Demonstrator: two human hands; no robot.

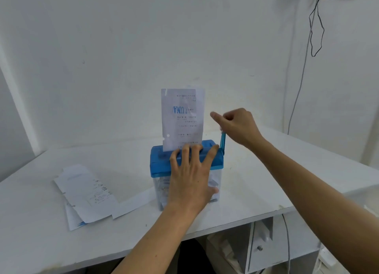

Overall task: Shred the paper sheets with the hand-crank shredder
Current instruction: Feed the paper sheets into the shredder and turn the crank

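Observation:
A small hand-crank shredder [162,163] with a blue lid and a clear bin stands mid-table. A printed paper sheet [182,118] stands upright in its top slot. My left hand [190,171] lies over the lid's front with straight, spread fingers, and its thumb reaches down the clear bin. My right hand [238,126] grips the knob of the blue crank [222,141] at the shredder's right end, with the crank arm pointing up. Paper shreds [164,187] show inside the bin.
A loose pile of printed sheets [88,193] lies on the white table [266,181] to the shredder's left. The white wall stands close behind. Cables [315,27] hang down the wall at the right. A drawer unit [264,243] sits under the table's front right.

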